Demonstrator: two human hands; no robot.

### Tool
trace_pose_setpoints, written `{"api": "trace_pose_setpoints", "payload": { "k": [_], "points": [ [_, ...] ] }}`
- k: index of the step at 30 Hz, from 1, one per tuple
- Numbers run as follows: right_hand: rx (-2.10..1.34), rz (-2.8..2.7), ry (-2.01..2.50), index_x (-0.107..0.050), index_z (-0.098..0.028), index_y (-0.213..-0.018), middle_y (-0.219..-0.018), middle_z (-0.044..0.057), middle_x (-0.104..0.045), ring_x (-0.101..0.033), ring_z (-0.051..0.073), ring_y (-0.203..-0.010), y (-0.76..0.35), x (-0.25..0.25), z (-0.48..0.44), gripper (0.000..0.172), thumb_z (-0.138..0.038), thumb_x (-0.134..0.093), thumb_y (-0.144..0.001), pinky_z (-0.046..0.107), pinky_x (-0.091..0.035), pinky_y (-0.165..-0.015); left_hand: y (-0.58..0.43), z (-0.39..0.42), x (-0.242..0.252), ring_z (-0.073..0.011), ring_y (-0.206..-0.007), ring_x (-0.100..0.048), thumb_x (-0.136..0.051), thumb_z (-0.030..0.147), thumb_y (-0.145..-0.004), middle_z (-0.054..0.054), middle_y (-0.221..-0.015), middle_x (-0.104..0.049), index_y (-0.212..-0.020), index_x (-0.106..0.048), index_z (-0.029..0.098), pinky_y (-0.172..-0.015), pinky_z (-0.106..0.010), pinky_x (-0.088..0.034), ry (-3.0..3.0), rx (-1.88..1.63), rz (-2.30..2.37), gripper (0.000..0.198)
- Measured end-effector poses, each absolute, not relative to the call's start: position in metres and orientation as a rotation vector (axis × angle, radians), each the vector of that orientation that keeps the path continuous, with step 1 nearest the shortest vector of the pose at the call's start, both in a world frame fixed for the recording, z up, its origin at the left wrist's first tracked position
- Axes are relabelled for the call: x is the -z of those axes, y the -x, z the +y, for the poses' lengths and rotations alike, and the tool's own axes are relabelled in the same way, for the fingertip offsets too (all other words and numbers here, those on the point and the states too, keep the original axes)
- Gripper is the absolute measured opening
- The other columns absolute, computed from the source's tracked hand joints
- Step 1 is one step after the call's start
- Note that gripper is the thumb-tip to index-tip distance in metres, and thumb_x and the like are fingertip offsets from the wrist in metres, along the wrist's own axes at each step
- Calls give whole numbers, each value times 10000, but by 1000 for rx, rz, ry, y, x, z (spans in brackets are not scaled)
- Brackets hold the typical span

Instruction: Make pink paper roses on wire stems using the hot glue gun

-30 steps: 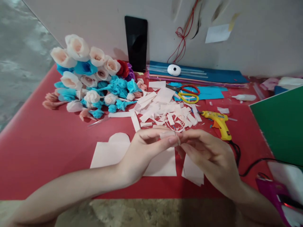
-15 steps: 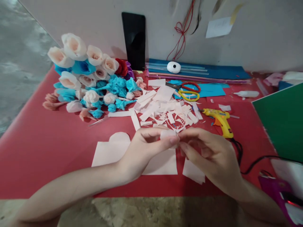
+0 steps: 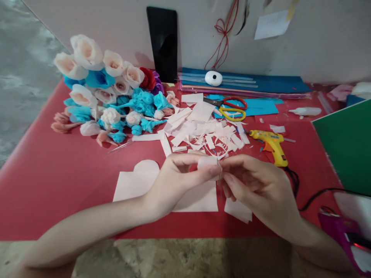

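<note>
Between my two hands is a small pale pink paper piece [image 3: 205,163], pinched near its right edge. My left hand [image 3: 176,179] is closed on it, thumb in front and forefinger behind. The fingertips of my right hand [image 3: 255,183] meet that same edge, thumb and forefinger pinching it. A thin dark line shows along the edge; I cannot tell what it is. Beneath my hands lie a pale paper sheet [image 3: 197,199], a rounded paper piece [image 3: 147,166] and a smaller paper stack [image 3: 238,210].
Paper scraps [image 3: 197,131] are heaped beyond my hands, with scissors [image 3: 232,107] behind. A yellow glue gun [image 3: 272,144] lies to the right, its cord trailing. Paper flowers [image 3: 110,96] crowd the back left. A phone [image 3: 164,44] leans on the wall; a green board [image 3: 344,146] stands right.
My view has shifted slightly. Both hands keep the pinched paper in almost the same place, its right edge turned a little more upright.
</note>
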State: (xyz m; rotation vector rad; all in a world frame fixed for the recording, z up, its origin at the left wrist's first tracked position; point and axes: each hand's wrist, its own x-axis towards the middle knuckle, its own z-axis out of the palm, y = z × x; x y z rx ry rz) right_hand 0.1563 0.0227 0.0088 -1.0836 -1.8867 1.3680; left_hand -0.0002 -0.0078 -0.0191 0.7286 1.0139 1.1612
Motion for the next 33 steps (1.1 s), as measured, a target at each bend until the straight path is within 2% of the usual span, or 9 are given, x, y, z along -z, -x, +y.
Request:
{"api": "trace_pose_setpoints", "payload": {
  "k": [8,15,22,26,33],
  "points": [
    [-1350,-1864,1122,-589,-167,-815,-619,-20,-615,-532,72,-472,-157,-8,22,69,-168,-532,-775,182,-424,-409,1,-4,15,-124,-646,-598,-744,232,-657,14,-646,-692,-599,-709,216,-654,-232,-476,-796,-1198,1129,70],
    [-1259,-1903,1113,-581,-177,-814,-589,-44,-596,-541,57,-478,-158,-8,22,64,-142,-546,-773,152,-433,-417,2,-1,17,-139,-709,-642,-734,213,-668,8,-707,-715,-652,-723,232,-712,-247,-511,-826,-1214,1108,28],
    [-1213,-1958,1112,-583,-186,-847,-609,-48,-603,-556,52,-502,-160,-6,23,110,-122,-556,-761,139,-440,-431,4,-1,18,-139,-686,-643,-735,263,-673,0,-703,-719,-645,-715,214,-654,-229,-511,-867,-1168,1160,59],
    [-1250,-1938,1119,-578,-183,-821,-613,-39,-602,-555,62,-504,-160,-8,23,79,-142,-533,-770,157,-442,-430,8,-1,17,-136,-657,-621,-722,298,-686,-7,-684,-703,-638,-707,207,-614,-230,-498,-914,-1167,1176,104],
    [-1196,-2004,1080,-589,-201,-868,-687,-45,-643,-589,54,-561,-160,-6,23,120,-133,-561,-773,126,-462,-471,9,-1,15,-116,-662,-617,-726,281,-684,9,-700,-706,-660,-712,212,-629,-198,-493,-877,-1163,1139,75]
  ]
}}
